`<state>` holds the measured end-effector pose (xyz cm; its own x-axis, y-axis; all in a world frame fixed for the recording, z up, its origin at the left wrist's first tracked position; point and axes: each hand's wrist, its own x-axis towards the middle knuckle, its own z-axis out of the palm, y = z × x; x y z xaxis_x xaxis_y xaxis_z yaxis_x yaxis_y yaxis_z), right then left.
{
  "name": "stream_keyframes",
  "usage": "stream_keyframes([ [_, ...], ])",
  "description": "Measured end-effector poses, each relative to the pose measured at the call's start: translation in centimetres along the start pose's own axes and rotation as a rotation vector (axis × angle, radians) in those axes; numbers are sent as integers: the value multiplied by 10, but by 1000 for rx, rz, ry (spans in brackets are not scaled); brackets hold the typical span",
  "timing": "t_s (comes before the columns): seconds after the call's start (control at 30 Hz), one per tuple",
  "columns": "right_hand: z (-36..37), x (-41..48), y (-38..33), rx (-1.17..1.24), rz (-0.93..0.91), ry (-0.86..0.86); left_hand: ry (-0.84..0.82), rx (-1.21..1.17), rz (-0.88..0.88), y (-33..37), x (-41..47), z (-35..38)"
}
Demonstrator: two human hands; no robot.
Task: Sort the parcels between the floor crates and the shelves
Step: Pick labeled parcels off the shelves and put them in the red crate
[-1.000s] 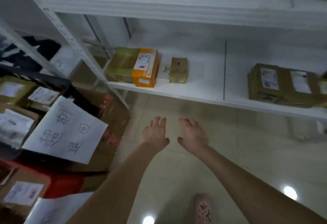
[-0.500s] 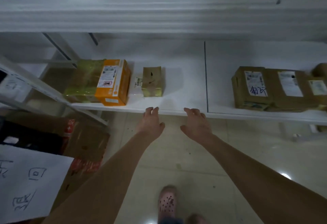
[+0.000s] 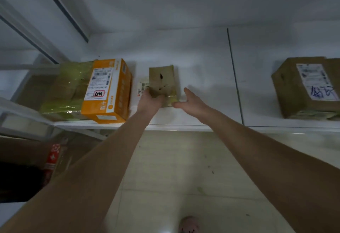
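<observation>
Item 1: small brown parcel point(image 3: 162, 80), lying on the white shelf point(image 3: 202, 63) between the orange box point(image 3: 110, 89) and the large labelled carton point(image 3: 301, 89), nearer the orange box. Left hand point(image 3: 150, 101) is gripping its near-left corner, fingers curled over the top. Right hand point(image 3: 193, 102) is reaching in released, fingers straight, thumb at the near-right corner; contact cannot be told. Item 2: green-taped parcel point(image 3: 68, 89), sitting against the orange box's left side. 1 pink shoe point(image 3: 189, 225) is showing on the tiled floor point(image 3: 174, 168).

Pale tiled floor point(image 3: 165, 177), glossy; pink perforated shoe point(image 3: 189, 225) at bottom edge.
</observation>
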<state>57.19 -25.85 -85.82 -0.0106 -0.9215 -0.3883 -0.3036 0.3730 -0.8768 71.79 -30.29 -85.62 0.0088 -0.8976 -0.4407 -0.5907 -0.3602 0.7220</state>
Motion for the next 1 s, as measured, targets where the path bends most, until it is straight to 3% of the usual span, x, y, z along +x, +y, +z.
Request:
stream_keyframes([
  [0.17, -14, -16, 34, 60, 199, 50, -61, 8, -57, -14, -16, 30],
  [0.33, -37, -52, 58, 239, 386, 129, -271, -164, -224, -14, -51, 52],
  [0.6, -73, -112, 46, 535, 434, 159, -307, -350, -133, 25, -110, 45],
  [0.77, -101, -151, 40, 675, 534, 155, -372, -494, -321, 46, -145, 40],
  [1.0, -123, -183, 31, 729, 459, 58, -403, -558, -343, 66, -174, 44],
])
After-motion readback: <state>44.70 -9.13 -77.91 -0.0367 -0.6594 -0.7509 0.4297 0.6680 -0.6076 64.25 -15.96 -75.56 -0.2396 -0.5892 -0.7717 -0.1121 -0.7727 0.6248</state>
